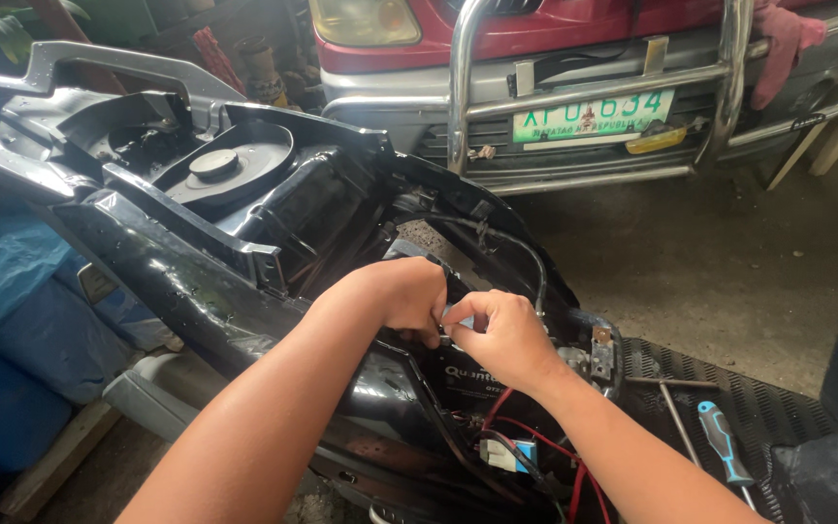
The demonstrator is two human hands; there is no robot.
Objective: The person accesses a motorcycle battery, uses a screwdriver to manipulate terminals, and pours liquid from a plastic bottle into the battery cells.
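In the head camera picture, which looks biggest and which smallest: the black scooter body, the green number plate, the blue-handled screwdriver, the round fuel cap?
Largest to smallest, as they look:
1. Black scooter body
2. Green number plate
3. Blue-handled screwdriver and round fuel cap: too alike to rank.
The plate lies farther from the camera, so its true size is unsure.

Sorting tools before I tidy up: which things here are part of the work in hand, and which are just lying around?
In use:
left hand
right hand
black motorcycle battery
red wires

Lying about:
blue-handled screwdriver
thin metal T-handle rod
pink rag on chrome bumper bar
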